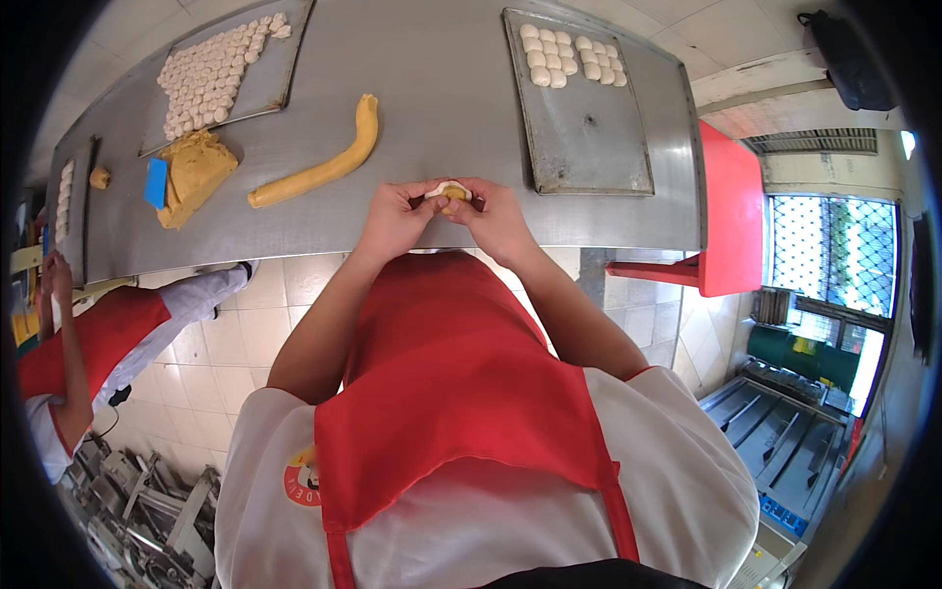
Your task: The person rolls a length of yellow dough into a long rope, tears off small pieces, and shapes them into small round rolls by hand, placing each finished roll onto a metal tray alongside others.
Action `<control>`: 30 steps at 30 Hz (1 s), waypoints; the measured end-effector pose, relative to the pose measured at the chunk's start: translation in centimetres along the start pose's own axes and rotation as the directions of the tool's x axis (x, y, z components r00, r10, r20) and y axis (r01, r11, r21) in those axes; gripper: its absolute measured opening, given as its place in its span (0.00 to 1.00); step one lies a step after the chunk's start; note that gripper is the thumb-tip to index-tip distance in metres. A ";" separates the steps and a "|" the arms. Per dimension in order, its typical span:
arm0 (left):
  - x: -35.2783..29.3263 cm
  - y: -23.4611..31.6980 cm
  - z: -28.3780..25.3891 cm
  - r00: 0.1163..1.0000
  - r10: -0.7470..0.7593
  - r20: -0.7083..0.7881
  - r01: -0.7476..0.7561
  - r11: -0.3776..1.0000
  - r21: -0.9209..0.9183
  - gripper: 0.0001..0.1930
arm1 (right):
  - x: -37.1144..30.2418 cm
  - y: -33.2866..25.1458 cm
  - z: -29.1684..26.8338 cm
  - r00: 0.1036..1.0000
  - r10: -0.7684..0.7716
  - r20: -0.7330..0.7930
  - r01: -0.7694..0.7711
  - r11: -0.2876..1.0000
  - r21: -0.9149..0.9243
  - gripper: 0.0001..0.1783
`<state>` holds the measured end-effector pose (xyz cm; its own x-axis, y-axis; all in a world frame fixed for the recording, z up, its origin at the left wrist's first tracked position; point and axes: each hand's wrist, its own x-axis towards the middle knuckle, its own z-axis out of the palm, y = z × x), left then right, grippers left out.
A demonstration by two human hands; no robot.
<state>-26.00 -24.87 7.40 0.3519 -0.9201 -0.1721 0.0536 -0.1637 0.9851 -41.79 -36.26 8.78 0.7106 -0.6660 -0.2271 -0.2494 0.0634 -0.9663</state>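
Observation:
Between my left hand (400, 213) and my right hand (494, 214), near the table's front edge, is a small piece of white dough (449, 186) with yellow filling (455, 193) in it. The fingers of both hands pinch its rim from either side. Left of my hands a long bent roll of yellow paste (324, 175) lies on the metal table. Farther left sits a big lump of the same paste (201, 172), with a blue scraper (155, 183) against its left side. Beyond my right hand, a dark tray (589, 137) holds two groups of round white dough balls (549, 54).
At the far left, another tray (280, 83) carries many small dough pieces (221, 74). A co-worker in a red apron (108, 334) stands at the left, by a tray with a row of dough pieces (65, 201). A red table (731, 211) adjoins on the right.

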 end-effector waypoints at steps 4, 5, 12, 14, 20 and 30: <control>-0.7 0.6 1.4 0.991 0.020 -0.131 0.002 0.986 0.164 0.15 | -0.8 -0.6 0.3 0.996 -0.004 -0.091 -0.001 0.999 -0.053 0.15; -0.7 0.7 1.7 0.987 0.042 -0.156 -0.010 0.980 0.197 0.15 | -0.7 -0.5 0.3 0.990 -0.028 -0.136 0.017 0.997 -0.075 0.14; 1.4 1.3 -1.4 0.995 -0.102 -0.010 0.102 0.994 -0.050 0.15 | -0.8 -2.2 2.2 0.937 -0.325 -0.126 0.277 0.914 -0.297 0.19; 1.8 1.8 -1.8 0.983 -0.175 0.048 0.180 0.974 -0.138 0.15 | -0.5 -2.4 1.7 0.940 -0.330 -0.089 0.291 0.910 -0.295 0.19; 2.7 1.4 -3.7 0.984 0.080 0.156 -0.089 0.995 0.053 0.15 | 1.3 -0.5 -0.4 0.988 -0.145 -0.051 0.143 0.989 -0.048 0.18; 3.9 -3.9 -0.6 0.929 0.365 -0.063 -0.222 0.684 0.695 0.30 | 5.1 5.9 3.6 0.912 -0.309 -0.270 0.127 0.838 -0.531 0.22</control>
<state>-24.25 -27.64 2.91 0.4055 -0.8918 0.2008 -0.6910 -0.1553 0.7060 -37.29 -36.57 1.50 0.5477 -0.8273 0.1246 -0.4678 -0.4263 -0.7742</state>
